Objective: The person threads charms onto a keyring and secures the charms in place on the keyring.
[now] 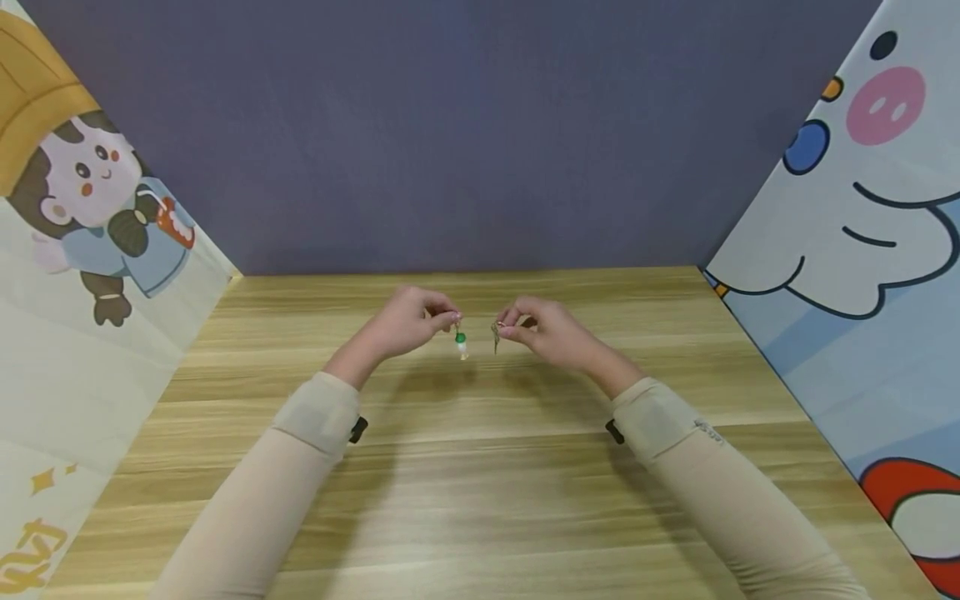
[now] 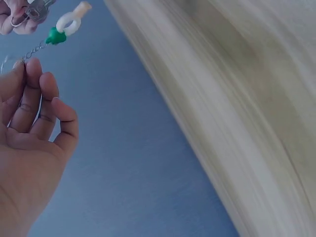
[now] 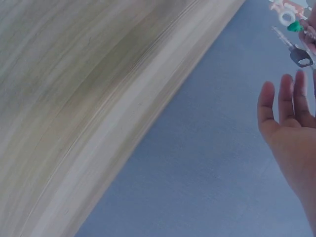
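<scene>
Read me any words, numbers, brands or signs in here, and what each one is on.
Nothing is legible.
Right sleeve: dark print, too small and blurred to read.
Left wall panel: yellow lettering-like marks, too stylised to make out.
Key: no readable marking shows.

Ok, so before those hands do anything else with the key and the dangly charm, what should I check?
1. Left hand pinches the chain of the charm: ok.
2. Right hand holds the key: ok.
3. Charm and key apart, not tangled together: ok.
4. Both held above the table: ok.
5. Chain's gripped end open or closed: cannot tell, it's partly hidden.
</scene>
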`<state>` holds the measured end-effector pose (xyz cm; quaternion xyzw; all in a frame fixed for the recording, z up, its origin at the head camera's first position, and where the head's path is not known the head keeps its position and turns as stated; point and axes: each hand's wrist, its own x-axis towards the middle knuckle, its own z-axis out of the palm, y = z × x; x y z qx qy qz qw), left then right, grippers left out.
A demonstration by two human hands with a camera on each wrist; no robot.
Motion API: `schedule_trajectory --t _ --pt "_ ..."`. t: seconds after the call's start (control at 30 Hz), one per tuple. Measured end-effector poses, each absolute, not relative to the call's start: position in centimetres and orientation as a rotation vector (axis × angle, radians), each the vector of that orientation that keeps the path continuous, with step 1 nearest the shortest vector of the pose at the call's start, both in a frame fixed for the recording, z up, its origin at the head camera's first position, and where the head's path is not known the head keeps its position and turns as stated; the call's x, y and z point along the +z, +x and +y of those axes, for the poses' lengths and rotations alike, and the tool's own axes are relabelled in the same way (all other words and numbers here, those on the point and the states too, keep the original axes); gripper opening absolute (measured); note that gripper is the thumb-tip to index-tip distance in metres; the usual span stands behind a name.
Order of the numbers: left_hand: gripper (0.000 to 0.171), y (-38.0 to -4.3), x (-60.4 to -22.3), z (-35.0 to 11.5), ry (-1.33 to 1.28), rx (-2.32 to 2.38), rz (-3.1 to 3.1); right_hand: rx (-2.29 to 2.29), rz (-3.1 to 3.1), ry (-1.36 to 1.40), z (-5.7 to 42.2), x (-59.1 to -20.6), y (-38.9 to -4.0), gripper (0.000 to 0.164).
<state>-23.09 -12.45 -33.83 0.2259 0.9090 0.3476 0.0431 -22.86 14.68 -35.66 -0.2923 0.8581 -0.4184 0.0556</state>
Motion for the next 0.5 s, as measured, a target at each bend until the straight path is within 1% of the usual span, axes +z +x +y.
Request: schedule_trajectory --t 0.17,0.4,0.5 --pt "0.022 -23.02 -33.16 -12.28 0.739 1.05 2.796 -1.292 2.627 -0.884 14.77 -35.51 -22.77 0.009" --pt "0.04 -22.94 -32.75 -12.38 0.768 1.059 2.782 -1.312 2.633 -0.856 14.42 -35.26 -22.64 0.011" --pt "0.041 -22.88 -32.75 -12.42 0.745 1.108 2.745 -1.331 2.617 -0.853 14.24 -35.18 -22.48 0.011"
